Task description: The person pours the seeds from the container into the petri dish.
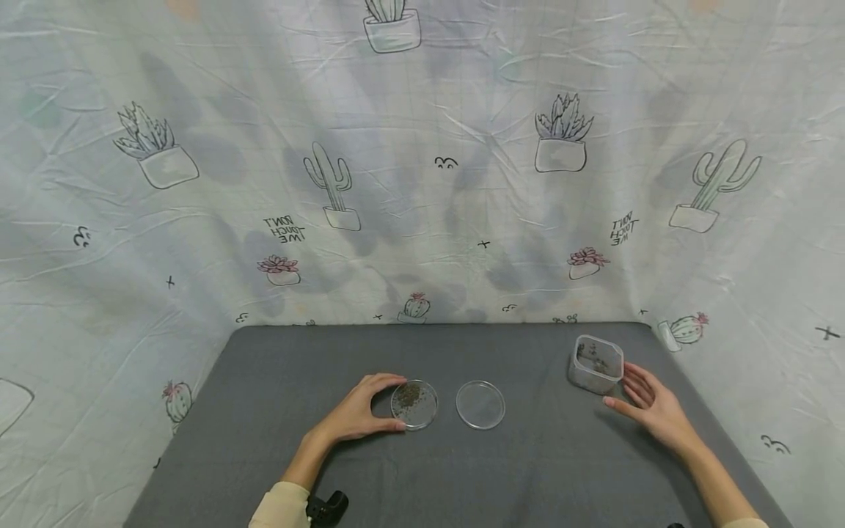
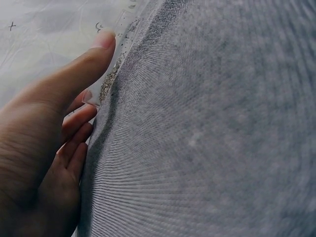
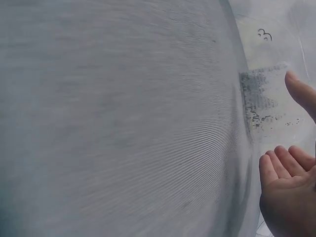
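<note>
Cloth-covered grey table (image 1: pixel 462 484) lies under both hands; pale curtain (image 1: pixel 422 95) printed with potted cacti hangs beyond them and to either side. A dish of dried bits (image 1: pixel 426 412) sits at the fingertips of the left hand (image 1: pixel 356 412), flat on the cloth, its bits (image 1: pixel 409 396) heaped toward the far left side. To the right of that hand, just past this dish, lies a clear empty dish (image 1: pixel 480 405), in line between the filled dish and the right hand (image 1: pixel 653 411). A clear box (image 1: pixel 590 381), upright, with dark bits inside, stands just left of the right hand's fingers. The head view alone gives the empty dish and, at the left wrist, a pale sleeve (image 1: pixel 282 506) and a black device (image 1: pixel 326 508). The left wrist view adds the filled dish edge-on, bits visible through its low wall; the right wrist view adds the palm and bits seen through the box's side, somewhat blurred. Left hand: thumb at near rim, forefinger at far rim, gripping the filled dish. Right hand: fingers extended, thumb spread away, gripping nothing; contact with the box cannot be told.
</note>
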The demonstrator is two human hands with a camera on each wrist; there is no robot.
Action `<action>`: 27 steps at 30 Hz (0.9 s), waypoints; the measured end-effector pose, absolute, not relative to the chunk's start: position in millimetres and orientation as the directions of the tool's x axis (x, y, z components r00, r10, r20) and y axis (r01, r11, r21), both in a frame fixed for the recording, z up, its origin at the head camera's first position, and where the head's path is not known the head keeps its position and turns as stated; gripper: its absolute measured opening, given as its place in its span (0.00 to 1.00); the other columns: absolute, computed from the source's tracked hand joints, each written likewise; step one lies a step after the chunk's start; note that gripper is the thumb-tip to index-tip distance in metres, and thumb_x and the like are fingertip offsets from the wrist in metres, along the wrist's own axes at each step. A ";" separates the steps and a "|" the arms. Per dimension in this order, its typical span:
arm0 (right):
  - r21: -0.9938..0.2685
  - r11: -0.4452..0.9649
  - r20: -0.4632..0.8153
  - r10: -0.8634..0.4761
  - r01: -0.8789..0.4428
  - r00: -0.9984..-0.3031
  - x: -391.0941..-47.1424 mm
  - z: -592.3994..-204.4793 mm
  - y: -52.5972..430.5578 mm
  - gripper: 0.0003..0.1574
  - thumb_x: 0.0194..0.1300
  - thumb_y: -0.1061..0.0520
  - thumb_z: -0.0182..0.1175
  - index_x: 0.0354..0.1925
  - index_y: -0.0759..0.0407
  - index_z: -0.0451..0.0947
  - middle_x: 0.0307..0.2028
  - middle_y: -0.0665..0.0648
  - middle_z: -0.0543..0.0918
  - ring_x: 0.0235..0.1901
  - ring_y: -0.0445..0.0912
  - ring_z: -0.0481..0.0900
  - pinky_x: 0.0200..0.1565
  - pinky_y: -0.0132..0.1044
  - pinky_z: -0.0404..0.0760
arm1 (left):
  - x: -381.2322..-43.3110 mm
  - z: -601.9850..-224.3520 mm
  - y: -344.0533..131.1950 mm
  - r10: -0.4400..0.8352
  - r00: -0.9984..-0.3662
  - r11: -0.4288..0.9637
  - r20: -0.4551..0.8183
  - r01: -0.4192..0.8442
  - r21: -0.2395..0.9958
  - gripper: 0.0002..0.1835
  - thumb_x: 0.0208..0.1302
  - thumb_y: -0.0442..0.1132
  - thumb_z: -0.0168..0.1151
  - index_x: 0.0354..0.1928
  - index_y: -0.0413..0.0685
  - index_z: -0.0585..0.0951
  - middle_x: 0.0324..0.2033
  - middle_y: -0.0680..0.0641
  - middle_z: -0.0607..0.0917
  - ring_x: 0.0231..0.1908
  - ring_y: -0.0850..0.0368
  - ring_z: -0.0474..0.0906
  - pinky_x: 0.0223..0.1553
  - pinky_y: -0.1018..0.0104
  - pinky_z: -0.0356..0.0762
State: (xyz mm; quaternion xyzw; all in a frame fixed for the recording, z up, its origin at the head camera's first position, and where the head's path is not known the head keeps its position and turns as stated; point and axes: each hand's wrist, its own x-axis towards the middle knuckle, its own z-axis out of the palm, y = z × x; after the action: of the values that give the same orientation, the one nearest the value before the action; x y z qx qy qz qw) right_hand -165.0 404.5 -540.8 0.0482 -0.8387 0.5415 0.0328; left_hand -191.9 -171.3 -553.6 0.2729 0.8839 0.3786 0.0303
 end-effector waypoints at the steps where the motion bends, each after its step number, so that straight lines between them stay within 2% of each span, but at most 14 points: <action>1: -0.907 0.402 0.117 -0.052 -0.128 -0.992 -161.6 -542.0 404.6 0.57 0.68 0.66 0.74 0.81 0.80 0.51 0.75 0.60 0.77 0.58 0.10 0.70 0.59 0.12 0.76 | -192.1 -553.7 -171.5 0.505 -0.850 0.565 0.148 0.455 0.688 0.42 0.59 0.55 0.84 0.74 0.54 0.79 0.72 0.46 0.80 0.72 0.41 0.75 0.69 0.32 0.75; 2: -0.909 0.395 0.125 -0.053 -0.135 -0.991 -158.3 -543.3 404.4 0.56 0.68 0.67 0.74 0.80 0.80 0.53 0.71 0.49 0.80 0.59 0.11 0.71 0.59 0.13 0.77 | -192.3 -554.0 -171.8 0.505 -0.851 0.564 0.143 0.451 0.692 0.42 0.59 0.55 0.84 0.74 0.55 0.79 0.72 0.46 0.80 0.72 0.40 0.74 0.69 0.31 0.75; 4: -0.915 0.376 0.135 -0.060 -0.147 -0.989 -152.0 -545.7 403.8 0.53 0.67 0.68 0.74 0.78 0.82 0.55 0.63 0.30 0.78 0.60 0.13 0.73 0.59 0.14 0.77 | -192.4 -554.5 -172.4 0.506 -0.853 0.561 0.132 0.441 0.700 0.42 0.59 0.55 0.84 0.75 0.55 0.79 0.73 0.45 0.80 0.72 0.40 0.74 0.69 0.30 0.74; 5: -0.917 0.369 0.137 -0.065 -0.152 -0.988 -149.0 -546.5 403.0 0.52 0.67 0.68 0.74 0.77 0.82 0.57 0.61 0.24 0.76 0.60 0.13 0.74 0.60 0.14 0.77 | -192.4 -554.7 -172.7 0.506 -0.853 0.560 0.127 0.436 0.705 0.42 0.60 0.55 0.84 0.75 0.55 0.79 0.73 0.45 0.80 0.72 0.39 0.74 0.69 0.30 0.74; 7: -0.920 0.364 0.131 -0.067 -0.146 -0.989 -143.8 -546.7 399.8 0.50 0.67 0.68 0.75 0.75 0.83 0.59 0.58 0.20 0.76 0.60 0.14 0.75 0.59 0.15 0.78 | -192.6 -555.2 -173.2 0.504 -0.856 0.559 0.120 0.429 0.710 0.42 0.60 0.55 0.84 0.75 0.55 0.79 0.73 0.45 0.79 0.73 0.39 0.73 0.69 0.29 0.74; 9: -0.919 0.374 0.110 -0.070 -0.129 -0.991 -139.2 -545.9 395.3 0.48 0.67 0.66 0.75 0.75 0.82 0.62 0.58 0.22 0.77 0.59 0.14 0.75 0.59 0.15 0.79 | -192.8 -555.3 -173.4 0.502 -0.857 0.561 0.117 0.425 0.710 0.42 0.60 0.55 0.84 0.75 0.55 0.79 0.73 0.45 0.79 0.73 0.38 0.73 0.69 0.29 0.74; 11: -0.911 0.396 0.089 -0.079 -0.113 -0.993 -135.9 -544.3 389.5 0.48 0.67 0.64 0.76 0.75 0.80 0.63 0.61 0.29 0.80 0.60 0.15 0.75 0.59 0.16 0.79 | -193.1 -555.0 -173.6 0.499 -0.859 0.564 0.116 0.423 0.709 0.42 0.60 0.55 0.84 0.75 0.54 0.79 0.73 0.44 0.79 0.73 0.38 0.73 0.69 0.29 0.74; 14: -0.895 0.432 0.071 -0.106 -0.111 -0.992 -133.3 -542.0 378.5 0.47 0.68 0.61 0.76 0.75 0.77 0.66 0.68 0.53 0.83 0.60 0.14 0.73 0.60 0.15 0.78 | -193.6 -554.1 -173.7 0.496 -0.861 0.566 0.114 0.420 0.709 0.42 0.60 0.55 0.84 0.75 0.54 0.79 0.73 0.44 0.79 0.73 0.38 0.73 0.69 0.29 0.74; 16: -0.876 0.463 0.080 -0.141 -0.137 -0.987 -133.6 -541.1 369.6 0.46 0.67 0.59 0.77 0.74 0.75 0.68 0.70 0.69 0.80 0.61 0.14 0.71 0.61 0.14 0.77 | -194.2 -553.6 -173.6 0.496 -0.861 0.565 0.113 0.419 0.710 0.42 0.59 0.55 0.84 0.75 0.53 0.79 0.73 0.44 0.79 0.73 0.38 0.73 0.69 0.29 0.73; 18: -0.850 0.498 0.094 -0.178 -0.172 -0.980 -135.1 -541.0 359.8 0.46 0.66 0.57 0.79 0.74 0.72 0.70 0.70 0.76 0.78 0.62 0.15 0.71 0.61 0.13 0.75 | -195.1 -553.1 -173.3 0.496 -0.861 0.566 0.112 0.419 0.710 0.42 0.59 0.55 0.84 0.75 0.53 0.79 0.73 0.44 0.79 0.73 0.38 0.73 0.69 0.29 0.73; 20: -0.807 0.551 0.113 -0.205 -0.210 -0.972 -137.7 -540.9 349.7 0.46 0.65 0.54 0.80 0.73 0.68 0.72 0.69 0.73 0.80 0.64 0.20 0.74 0.62 0.12 0.74 | -196.0 -552.7 -172.7 0.498 -0.860 0.568 0.111 0.420 0.708 0.42 0.60 0.55 0.84 0.75 0.54 0.79 0.73 0.44 0.79 0.73 0.38 0.73 0.69 0.29 0.74; 22: -0.745 0.620 0.137 -0.218 -0.246 -0.966 -140.6 -540.3 338.8 0.47 0.63 0.49 0.82 0.72 0.64 0.75 0.68 0.68 0.84 0.65 0.29 0.80 0.62 0.12 0.73 | -196.7 -552.3 -172.0 0.500 -0.859 0.566 0.111 0.421 0.708 0.42 0.60 0.55 0.84 0.75 0.54 0.79 0.73 0.44 0.79 0.73 0.38 0.73 0.69 0.29 0.74; 25: -0.625 0.719 0.193 -0.235 -0.304 -0.953 -146.3 -539.5 321.9 0.49 0.59 0.42 0.83 0.71 0.59 0.78 0.66 0.61 0.87 0.65 0.47 0.86 0.62 0.19 0.76 | -196.9 -551.6 -170.9 0.501 -0.858 0.565 0.110 0.421 0.709 0.42 0.60 0.55 0.84 0.75 0.54 0.79 0.73 0.44 0.79 0.73 0.38 0.73 0.69 0.29 0.74; 27: -0.558 0.753 0.235 -0.257 -0.347 -0.937 -151.2 -541.0 311.1 0.50 0.57 0.40 0.84 0.71 0.59 0.79 0.65 0.59 0.88 0.65 0.56 0.86 0.63 0.24 0.77 | -196.6 -551.1 -170.2 0.500 -0.859 0.565 0.110 0.420 0.710 0.42 0.60 0.55 0.84 0.75 0.54 0.79 0.73 0.44 0.79 0.73 0.38 0.73 0.69 0.29 0.74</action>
State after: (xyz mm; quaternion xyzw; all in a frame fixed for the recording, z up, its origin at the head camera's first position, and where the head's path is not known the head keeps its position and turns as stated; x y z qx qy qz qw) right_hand -151.2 311.1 -541.0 0.1619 -0.9336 0.3115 0.0720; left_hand -196.6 -170.2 -551.1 0.2606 0.8830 0.3869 0.0516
